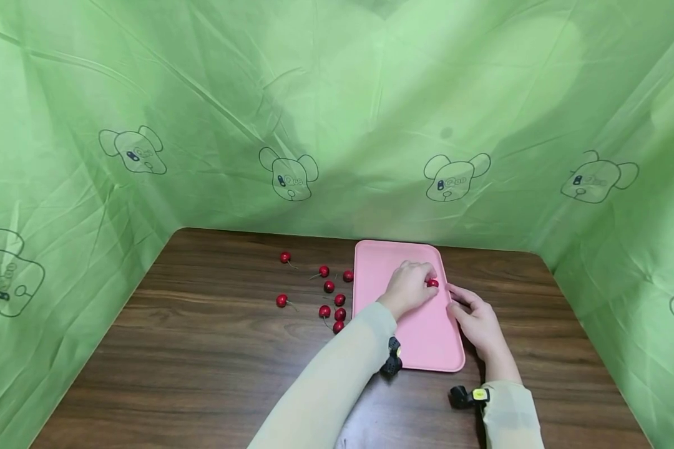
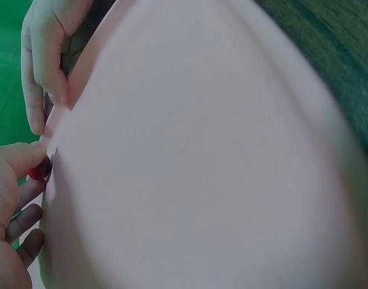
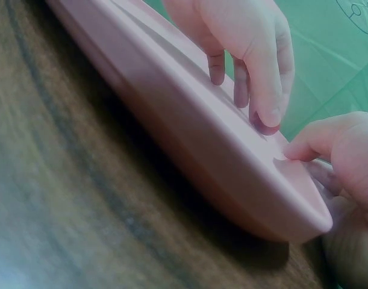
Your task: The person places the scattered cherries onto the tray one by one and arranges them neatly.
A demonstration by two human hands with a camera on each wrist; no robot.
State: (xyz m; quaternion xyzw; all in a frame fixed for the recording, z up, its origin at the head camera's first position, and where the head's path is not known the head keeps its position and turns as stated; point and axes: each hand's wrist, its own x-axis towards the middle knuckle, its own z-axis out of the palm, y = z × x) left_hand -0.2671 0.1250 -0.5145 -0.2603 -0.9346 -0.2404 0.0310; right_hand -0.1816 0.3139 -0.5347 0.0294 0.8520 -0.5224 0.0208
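My left hand [image 1: 409, 285] reaches over the pink tray [image 1: 427, 340] and pinches a red cherry [image 1: 432, 283] between thumb and finger, near the tray's right rim. In the left wrist view this cherry [image 2: 38, 170] sits at the fingertips, with a thin stem beside it. My right hand [image 1: 479, 321] holds the tray's right edge. Its thumb [image 3: 313, 141] lies on the rim in the right wrist view, while the other fingers are partly hidden behind the edge. Left of the tray, several loose cherries with stems, such as one cherry [image 1: 324, 311], lie on the table.
The dark wood-grain table [image 1: 213, 349] carries the tray and cherries. One cherry [image 1: 348, 275] lies right beside the tray's left rim. A green cloth [image 1: 371, 125] with printed bear-like heads stands around the back and sides. Each wrist wears a small black camera [image 1: 392, 358].
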